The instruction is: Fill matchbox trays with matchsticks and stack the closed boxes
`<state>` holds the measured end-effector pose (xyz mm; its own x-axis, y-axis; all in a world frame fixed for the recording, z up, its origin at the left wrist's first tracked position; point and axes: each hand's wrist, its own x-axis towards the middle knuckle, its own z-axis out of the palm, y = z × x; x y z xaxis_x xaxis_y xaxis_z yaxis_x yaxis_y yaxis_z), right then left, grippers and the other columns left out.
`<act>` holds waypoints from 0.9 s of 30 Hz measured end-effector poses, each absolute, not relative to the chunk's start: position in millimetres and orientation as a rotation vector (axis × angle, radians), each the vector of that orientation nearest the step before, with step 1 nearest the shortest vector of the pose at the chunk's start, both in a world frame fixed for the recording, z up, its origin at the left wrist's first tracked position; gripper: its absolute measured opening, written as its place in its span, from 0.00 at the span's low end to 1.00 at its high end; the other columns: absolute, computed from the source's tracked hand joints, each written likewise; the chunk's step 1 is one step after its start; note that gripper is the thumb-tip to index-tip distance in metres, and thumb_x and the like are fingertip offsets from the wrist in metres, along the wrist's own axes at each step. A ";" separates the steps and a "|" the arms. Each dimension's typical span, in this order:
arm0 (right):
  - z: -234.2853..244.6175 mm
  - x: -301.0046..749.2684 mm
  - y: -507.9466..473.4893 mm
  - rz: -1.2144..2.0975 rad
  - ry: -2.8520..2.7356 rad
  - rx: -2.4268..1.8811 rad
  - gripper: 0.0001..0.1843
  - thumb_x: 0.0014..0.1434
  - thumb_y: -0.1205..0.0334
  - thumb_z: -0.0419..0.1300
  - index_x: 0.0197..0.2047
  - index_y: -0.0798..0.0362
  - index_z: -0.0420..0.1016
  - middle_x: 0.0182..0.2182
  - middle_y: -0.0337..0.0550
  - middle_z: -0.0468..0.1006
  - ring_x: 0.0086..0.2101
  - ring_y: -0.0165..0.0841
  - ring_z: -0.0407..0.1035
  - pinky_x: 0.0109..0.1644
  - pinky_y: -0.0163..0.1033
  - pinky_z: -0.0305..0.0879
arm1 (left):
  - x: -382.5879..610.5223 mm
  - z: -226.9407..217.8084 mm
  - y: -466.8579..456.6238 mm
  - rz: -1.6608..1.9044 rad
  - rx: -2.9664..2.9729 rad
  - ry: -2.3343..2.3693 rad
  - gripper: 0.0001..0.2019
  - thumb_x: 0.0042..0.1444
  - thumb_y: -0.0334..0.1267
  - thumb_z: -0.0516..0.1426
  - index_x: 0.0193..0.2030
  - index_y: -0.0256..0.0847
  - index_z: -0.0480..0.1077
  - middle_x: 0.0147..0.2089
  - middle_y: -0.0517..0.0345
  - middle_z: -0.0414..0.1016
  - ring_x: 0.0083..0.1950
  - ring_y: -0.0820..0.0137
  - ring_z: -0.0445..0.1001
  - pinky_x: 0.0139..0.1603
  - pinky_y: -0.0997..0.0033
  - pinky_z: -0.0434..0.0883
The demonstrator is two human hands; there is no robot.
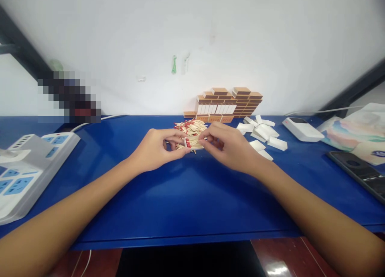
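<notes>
Between my two hands is a small white matchbox tray [185,143] with red-headed matches [193,142] lying in it. My left hand [161,148] is closed on the tray's left end, thumb in front and fingers behind. At the right end, my right hand [227,144] has thumb and index finger pinched together at the tray's edge, by the bare ends of the matches. Whether a match is also between those fingertips is hidden. Just behind the tray, a loose heap of matches [192,126] lies on the blue table [180,205].
Stacked brown matchboxes [245,104] stand against the wall. Several empty white trays [264,131] lie scattered right of my right hand. Farther right are a white device [303,129], a dark phone [357,170] and a plastic packet [357,126]. A power strip [39,164] occupies the left side.
</notes>
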<state>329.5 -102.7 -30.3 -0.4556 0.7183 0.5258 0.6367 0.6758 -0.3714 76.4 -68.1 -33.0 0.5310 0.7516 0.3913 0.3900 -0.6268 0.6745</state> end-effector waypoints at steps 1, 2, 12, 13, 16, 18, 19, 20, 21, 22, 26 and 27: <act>-30.0 329.3 -103.0 0.158 -2.228 -1.029 0.05 0.71 0.63 0.56 0.43 0.50 0.74 0.35 0.42 0.71 0.33 0.33 0.65 0.37 0.40 0.62 | 76.1 -32.8 -67.5 0.933 2.249 0.926 0.18 0.56 0.42 0.69 0.52 0.39 0.81 0.40 0.55 0.87 0.33 0.71 0.81 0.37 0.73 0.78; -29.8 329.2 -103.3 0.159 -2.237 -1.026 0.06 0.72 0.63 0.56 0.43 0.50 0.74 0.35 0.42 0.71 0.33 0.33 0.65 0.37 0.40 0.62 | 75.9 -32.7 -66.8 0.934 2.244 0.928 0.18 0.56 0.42 0.69 0.52 0.39 0.81 0.40 0.54 0.87 0.33 0.71 0.81 0.37 0.73 0.78; -27.7 331.6 -103.6 0.175 -2.258 -1.058 0.05 0.71 0.62 0.58 0.45 0.50 0.75 0.38 0.44 0.72 0.33 0.34 0.66 0.39 0.41 0.62 | 78.3 -36.6 -68.3 0.862 2.330 0.901 0.16 0.58 0.44 0.68 0.51 0.40 0.81 0.41 0.56 0.87 0.32 0.72 0.80 0.38 0.72 0.77; -27.8 332.4 -103.3 0.185 -2.278 -1.055 0.04 0.70 0.62 0.59 0.45 0.50 0.76 0.39 0.44 0.72 0.33 0.34 0.66 0.39 0.41 0.62 | 78.5 -36.6 -69.0 0.858 2.335 0.887 0.16 0.59 0.44 0.67 0.51 0.40 0.81 0.42 0.56 0.87 0.32 0.73 0.79 0.38 0.73 0.77; -29.6 334.7 -101.9 0.232 -2.323 -1.008 0.04 0.70 0.63 0.61 0.46 0.49 0.77 0.39 0.43 0.72 0.35 0.33 0.66 0.39 0.39 0.63 | 78.5 -35.9 -70.1 0.853 2.343 0.860 0.16 0.59 0.43 0.68 0.52 0.41 0.81 0.41 0.57 0.87 0.31 0.73 0.79 0.37 0.74 0.77; -31.6 335.4 -100.7 0.255 -2.327 -0.963 0.04 0.70 0.63 0.62 0.46 0.50 0.77 0.39 0.43 0.72 0.35 0.33 0.66 0.39 0.39 0.63 | 78.5 -35.4 -70.5 0.846 2.352 0.851 0.16 0.59 0.43 0.68 0.52 0.41 0.81 0.41 0.58 0.87 0.31 0.74 0.79 0.36 0.74 0.76; -32.6 335.5 -100.2 0.267 -2.327 -0.950 0.04 0.70 0.63 0.62 0.46 0.50 0.78 0.39 0.43 0.72 0.36 0.33 0.67 0.39 0.39 0.63 | 78.7 -35.3 -70.8 0.838 2.356 0.839 0.15 0.59 0.43 0.68 0.51 0.41 0.81 0.41 0.58 0.87 0.31 0.74 0.79 0.36 0.75 0.76; -33.3 335.3 -99.9 0.280 -2.328 -0.947 0.03 0.70 0.63 0.63 0.45 0.50 0.78 0.39 0.43 0.72 0.36 0.33 0.67 0.39 0.39 0.64 | 79.0 -35.4 -71.1 0.829 2.359 0.825 0.14 0.59 0.42 0.68 0.51 0.41 0.81 0.40 0.59 0.87 0.31 0.74 0.79 0.35 0.75 0.76; -33.9 334.8 -99.9 0.289 -2.330 -0.953 0.03 0.70 0.62 0.63 0.44 0.50 0.78 0.39 0.43 0.72 0.36 0.33 0.67 0.40 0.39 0.64 | 79.5 -35.6 -71.6 0.820 2.361 0.811 0.14 0.59 0.42 0.68 0.50 0.42 0.81 0.40 0.59 0.87 0.31 0.74 0.79 0.35 0.75 0.75; -34.1 334.2 -100.1 0.294 -2.332 -0.964 0.03 0.70 0.62 0.63 0.43 0.50 0.78 0.39 0.43 0.72 0.36 0.33 0.67 0.40 0.39 0.64 | 79.9 -35.8 -72.1 0.814 2.362 0.796 0.13 0.59 0.42 0.68 0.50 0.42 0.81 0.40 0.60 0.87 0.31 0.74 0.79 0.35 0.76 0.75; -32.8 331.1 -102.6 0.236 -2.339 -1.015 0.03 0.70 0.63 0.62 0.41 0.51 0.75 0.39 0.44 0.72 0.36 0.33 0.67 0.39 0.40 0.63 | 81.2 -36.6 -73.3 0.824 2.359 0.775 0.14 0.59 0.41 0.68 0.51 0.42 0.81 0.39 0.60 0.87 0.30 0.74 0.78 0.35 0.76 0.75; -32.3 330.6 -103.3 0.225 -2.339 -1.021 0.04 0.70 0.63 0.62 0.41 0.51 0.75 0.39 0.44 0.73 0.36 0.33 0.67 0.40 0.40 0.63 | 81.3 -36.6 -73.4 0.830 2.357 0.778 0.14 0.59 0.41 0.68 0.51 0.41 0.81 0.38 0.60 0.87 0.30 0.75 0.78 0.34 0.76 0.75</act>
<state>330.6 -103.3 -32.3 -0.5449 0.7164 0.4358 0.6201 0.6941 -0.3657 81.3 -73.4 -36.6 0.6478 0.6579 0.3841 0.3405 -0.7011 0.6265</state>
